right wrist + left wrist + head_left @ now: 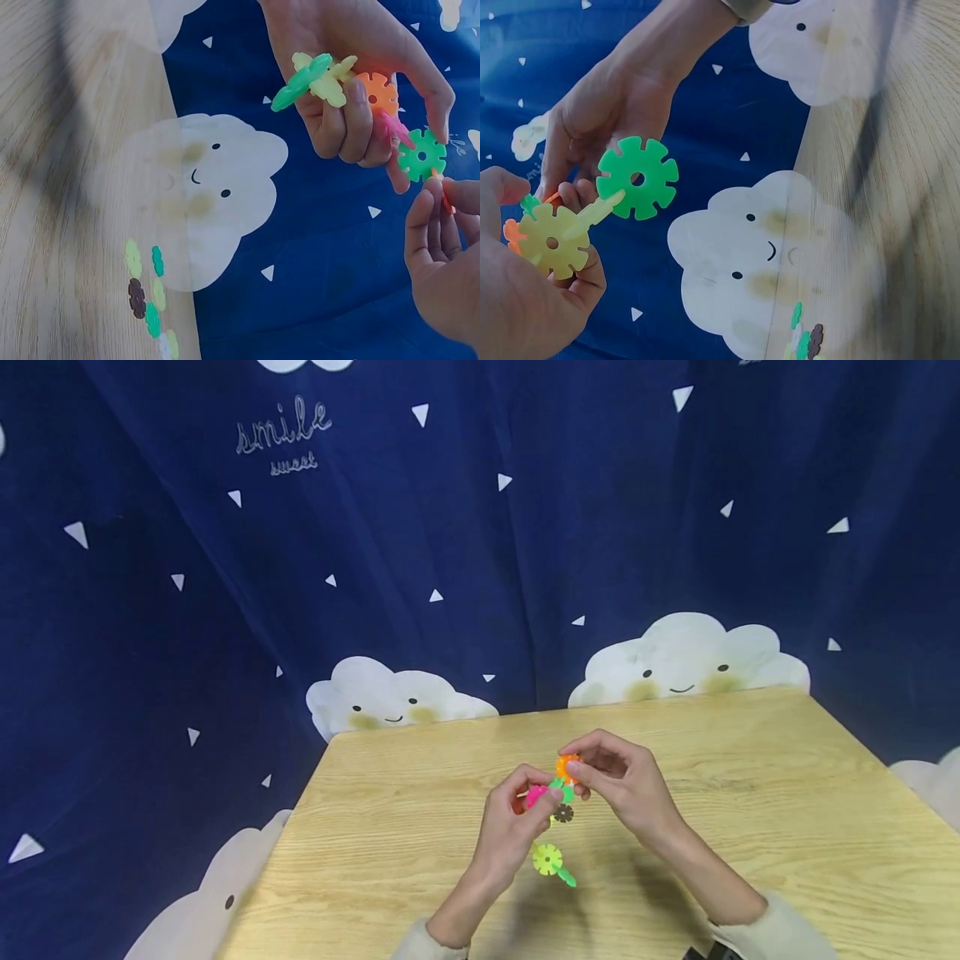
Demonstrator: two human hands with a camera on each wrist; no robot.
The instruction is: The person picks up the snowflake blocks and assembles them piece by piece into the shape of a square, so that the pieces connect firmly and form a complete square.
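Closest to me, beyond a pale sleeve (427, 943), a yellow disc (541, 863) with a green tip piece (567, 877) hangs as the near end of a notched-disc chain (330, 90), held up over the bench (375, 835). The left hand (504, 827) is clamped on that chain, thumb and fingers curled about its middle, by a pink disc (536, 796). Just beyond, the right hand (633, 789) pinches an orange disc (566, 767) against the edge of a green disc (409, 163); whether the two are slotted together I can't quite tell, the fingers cover the joint. Past them a brown disc (136, 298) lies on the wood beside other loose discs (133, 259), and behind hangs a blue curtain (375, 543) with smiling clouds (405, 693).
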